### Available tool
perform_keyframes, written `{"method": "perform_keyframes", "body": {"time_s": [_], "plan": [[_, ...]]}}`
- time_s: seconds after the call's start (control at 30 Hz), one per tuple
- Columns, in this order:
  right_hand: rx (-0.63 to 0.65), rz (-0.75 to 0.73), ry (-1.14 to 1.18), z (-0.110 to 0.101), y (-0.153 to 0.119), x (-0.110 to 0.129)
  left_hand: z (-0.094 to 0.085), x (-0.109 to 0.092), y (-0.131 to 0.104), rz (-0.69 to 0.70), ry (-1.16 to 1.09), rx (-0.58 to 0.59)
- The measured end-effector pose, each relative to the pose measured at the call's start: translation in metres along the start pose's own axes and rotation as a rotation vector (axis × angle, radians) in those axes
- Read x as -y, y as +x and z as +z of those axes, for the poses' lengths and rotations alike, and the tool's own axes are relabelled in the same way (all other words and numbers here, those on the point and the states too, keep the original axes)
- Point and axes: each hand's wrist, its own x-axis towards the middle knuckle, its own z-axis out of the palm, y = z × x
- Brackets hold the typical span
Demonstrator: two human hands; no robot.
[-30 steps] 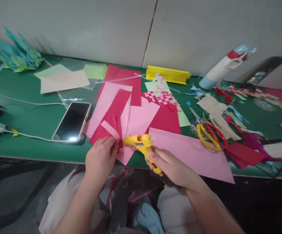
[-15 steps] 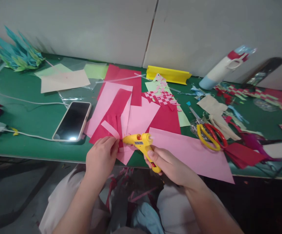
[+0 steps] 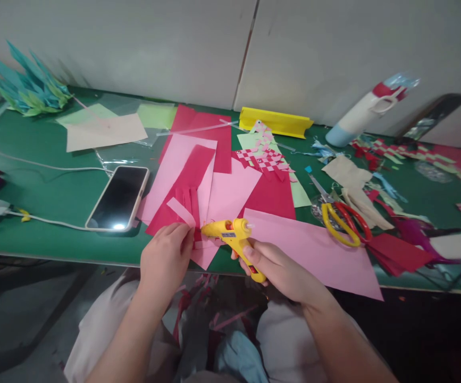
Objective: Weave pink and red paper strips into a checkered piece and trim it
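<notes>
My right hand (image 3: pixel 280 266) is wrapped round the handle of a yellow glue gun (image 3: pixel 236 239). The gun's nozzle points left, close to the fingertips of my left hand (image 3: pixel 166 252). Those fingers are pinched on a light pink paper strip (image 3: pixel 180 210), whose free end sticks up and to the left. Dark pink strips (image 3: pixel 190 199) lie just behind it on a dark pink paper sheet (image 3: pixel 166 205). Light pink sheets (image 3: pixel 230 191) spread beneath and beside the work. My left fingertips hide the strip's near end.
On the green table (image 3: pixel 55 244), a phone (image 3: pixel 118 199) on a white cable lies to the left. Scissors (image 3: pixel 340 223) and paper scraps are at right. Behind stand a yellow folded piece (image 3: pixel 276 123) and a bottle (image 3: pixel 361 114). Woven paper fish (image 3: pixel 264 159) lie behind the gun.
The glue gun in my right hand has shifted very slightly right, its nozzle a little further from my left fingertips. My left hand and the strip have hardly moved.
</notes>
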Motion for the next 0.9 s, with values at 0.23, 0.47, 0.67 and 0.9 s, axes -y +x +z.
{"method": "perform_keyframes", "body": {"time_s": [0.23, 0.47, 0.67, 0.9], "plan": [[0.016, -0.034, 0.127, -0.004, 0.001, -0.001, -0.001, -0.002, 0.0, -0.002, -0.001, 0.006], [0.067, -0.058, 0.226, -0.009, 0.005, -0.003, -0.002, -0.005, 0.0, -0.007, 0.013, 0.015], [-0.003, -0.081, 0.268, -0.01, 0.008, -0.005, -0.001, -0.004, -0.002, 0.009, 0.01, 0.003], [-0.19, -0.168, 0.333, -0.018, 0.01, -0.005, -0.001, -0.005, -0.003, 0.064, 0.015, 0.019]]}}
